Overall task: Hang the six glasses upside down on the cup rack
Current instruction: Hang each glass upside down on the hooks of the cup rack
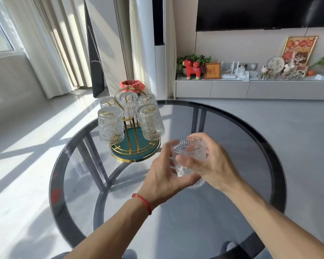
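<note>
A gold wire cup rack point(129, 120) on a round green tray point(153, 148) stands at the far left of the glass table. Several ribbed clear glasses hang upside down on it, the nearest ones at the front left point(110, 128) and front right point(151, 123). One more ribbed glass point(187, 157) is held above the table, to the right of the rack, mouth upward and tilted. My right hand point(213, 165) grips it from the right. My left hand point(165, 176), with a red string on the wrist, cups it from the left and below.
The round dark glass table point(251, 146) has a thick black rim and a metal frame beneath. A red-lined bin point(132, 86) stands behind the rack. A low cabinet point(251, 88) with ornaments runs along the far wall under a television.
</note>
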`<state>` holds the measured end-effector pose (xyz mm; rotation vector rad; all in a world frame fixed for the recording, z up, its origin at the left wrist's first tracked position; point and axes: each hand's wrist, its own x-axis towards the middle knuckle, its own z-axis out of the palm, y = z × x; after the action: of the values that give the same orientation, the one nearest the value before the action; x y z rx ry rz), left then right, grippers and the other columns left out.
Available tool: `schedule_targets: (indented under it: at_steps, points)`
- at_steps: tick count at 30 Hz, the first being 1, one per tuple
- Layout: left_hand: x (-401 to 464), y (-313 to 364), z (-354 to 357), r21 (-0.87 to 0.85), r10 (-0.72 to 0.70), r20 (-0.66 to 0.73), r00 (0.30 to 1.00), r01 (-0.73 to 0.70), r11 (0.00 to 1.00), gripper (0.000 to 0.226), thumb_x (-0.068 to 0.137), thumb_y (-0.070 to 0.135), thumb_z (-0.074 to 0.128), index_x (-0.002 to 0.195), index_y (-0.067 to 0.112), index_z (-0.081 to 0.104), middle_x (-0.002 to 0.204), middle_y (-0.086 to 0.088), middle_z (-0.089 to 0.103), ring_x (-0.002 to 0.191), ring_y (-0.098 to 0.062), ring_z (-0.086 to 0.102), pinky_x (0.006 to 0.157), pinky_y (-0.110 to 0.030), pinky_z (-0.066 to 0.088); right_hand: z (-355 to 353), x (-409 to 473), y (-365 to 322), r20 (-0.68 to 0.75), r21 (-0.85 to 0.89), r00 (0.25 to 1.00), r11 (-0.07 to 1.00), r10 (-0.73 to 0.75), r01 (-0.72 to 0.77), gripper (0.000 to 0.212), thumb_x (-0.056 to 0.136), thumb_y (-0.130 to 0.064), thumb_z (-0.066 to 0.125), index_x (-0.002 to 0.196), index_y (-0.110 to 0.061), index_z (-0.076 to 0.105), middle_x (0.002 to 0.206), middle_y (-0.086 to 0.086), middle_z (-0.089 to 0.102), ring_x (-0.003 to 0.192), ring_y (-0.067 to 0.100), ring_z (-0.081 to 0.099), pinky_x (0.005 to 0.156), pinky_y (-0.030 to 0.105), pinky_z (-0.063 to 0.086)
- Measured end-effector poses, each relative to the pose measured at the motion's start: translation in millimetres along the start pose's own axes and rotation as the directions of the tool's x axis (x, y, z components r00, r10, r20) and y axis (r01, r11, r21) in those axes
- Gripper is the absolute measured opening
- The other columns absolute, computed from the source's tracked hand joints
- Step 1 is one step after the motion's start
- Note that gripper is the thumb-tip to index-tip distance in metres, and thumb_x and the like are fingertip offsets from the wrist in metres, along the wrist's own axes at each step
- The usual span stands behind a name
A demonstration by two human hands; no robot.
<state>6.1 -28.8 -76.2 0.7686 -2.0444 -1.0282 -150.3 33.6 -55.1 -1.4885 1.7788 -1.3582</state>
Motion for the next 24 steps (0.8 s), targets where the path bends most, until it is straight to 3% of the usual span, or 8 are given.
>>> schedule_targets:
  at_steps: [4, 8, 12, 15, 18, 20, 22, 24]
  points:
    - [1, -6, -22, -0.306, -0.197, -0.069, 0.978, 0.167, 0.937, 0.087, 0.056, 0.038, 0.09, 0.131, 0.024, 0.048, 0.121, -0.005, 0.07, 0.106, -0.017, 0.071, 0.093, -0.038, 0.058, 16, 5, -8, 0.217, 0.349, 0.975, 0.929, 0.046, -0.121, 0.067, 0.081, -0.083, 0.05, 0.126, -0.036, 0.066, 0.128, -0.011, 0.071, 0.123, 0.006, 0.063, 0.11, 0.034, 0.045]
    - [4, -17, -39, -0.689, -0.367, -0.004, 0.93, 0.264, 0.675, 0.082, 0.073, 0.015, 0.086, 0.142, 0.004, 0.043, 0.129, -0.022, 0.067, 0.118, -0.038, 0.066, 0.103, -0.06, 0.051, 36, 4, -6, 0.263, 0.317, 0.952, 0.919, 0.154, -0.236, 0.054, 0.096, -0.063, 0.054, 0.137, -0.028, 0.055, 0.138, 0.005, 0.064, 0.123, 0.022, 0.065, 0.104, 0.046, 0.052]
    - [1, -26, -53, -0.713, -0.354, 0.006, 0.935, 0.252, 0.655, 0.07, 0.08, 0.021, 0.085, 0.138, 0.002, 0.049, 0.128, -0.02, 0.069, 0.121, -0.036, 0.065, 0.11, -0.059, 0.044, 60, -1, -19, 0.061, 0.342, 0.989, 0.928, 0.133, -0.145, 0.036, 0.097, -0.047, 0.057, 0.129, -0.03, 0.058, 0.118, 0.012, 0.071, 0.105, 0.025, 0.073, 0.093, 0.045, 0.06]
    - [1, -30, -66, -0.546, -0.298, -0.042, 0.954, 0.228, 0.807, 0.063, 0.084, 0.04, 0.082, 0.134, 0.01, 0.058, 0.119, -0.007, 0.076, 0.115, -0.022, 0.069, 0.107, -0.047, 0.051, 64, 8, -39, -0.105, 0.168, 0.994, 0.986, 0.02, -0.002, 0.043, 0.091, -0.056, 0.062, 0.127, -0.034, 0.058, 0.119, -0.001, 0.07, 0.1, 0.023, 0.072, 0.095, 0.049, 0.055]
    - [1, -41, -75, -0.327, -0.313, -0.071, 0.947, 0.274, 0.904, 0.105, 0.071, 0.056, 0.085, 0.153, 0.016, 0.033, 0.109, 0.004, 0.078, 0.108, -0.011, 0.071, 0.096, -0.028, 0.056, 63, 31, -60, -0.181, -0.082, 0.969, 0.984, -0.17, 0.158, 0.044, 0.095, -0.051, 0.064, 0.132, -0.028, 0.056, 0.125, -0.007, 0.066, 0.105, 0.02, 0.066, 0.092, 0.045, 0.054]
    - [-3, -57, -79, 0.065, -0.217, -0.078, 0.973, 0.222, 0.973, 0.1, 0.07, 0.053, 0.086, 0.15, 0.017, 0.038, 0.118, 0.004, 0.074, 0.115, -0.011, 0.065, 0.102, -0.026, 0.049, 65, 48, -75, -0.168, -0.192, 0.95, 0.954, -0.262, 0.229, 0.044, 0.097, -0.053, 0.06, 0.131, -0.027, 0.056, 0.119, -0.002, 0.068, 0.096, 0.019, 0.064, 0.082, 0.036, 0.052]
    - [-7, -72, -82, 0.513, 0.006, -0.046, 0.999, 0.019, 0.858, 0.071, 0.077, 0.035, 0.082, 0.139, 0.013, 0.054, 0.13, -0.005, 0.066, 0.126, -0.022, 0.057, 0.106, -0.028, 0.041, 67, 64, -88, -0.132, -0.316, 0.941, 0.913, -0.312, 0.258, 0.044, 0.096, -0.054, 0.06, 0.131, -0.028, 0.057, 0.115, 0.003, 0.07, 0.092, 0.019, 0.062, 0.077, 0.032, 0.047]
    - [-9, -83, -83, 0.655, 0.061, 0.061, 0.996, -0.086, 0.751, 0.06, 0.079, 0.024, 0.076, 0.134, 0.008, 0.059, 0.141, -0.012, 0.059, 0.137, -0.03, 0.048, 0.116, -0.035, 0.035, 71, 77, -99, -0.078, -0.414, 0.938, 0.867, -0.338, 0.278, 0.046, 0.094, -0.054, 0.062, 0.133, -0.029, 0.057, 0.12, 0.008, 0.069, 0.107, 0.026, 0.063, 0.086, 0.036, 0.05]
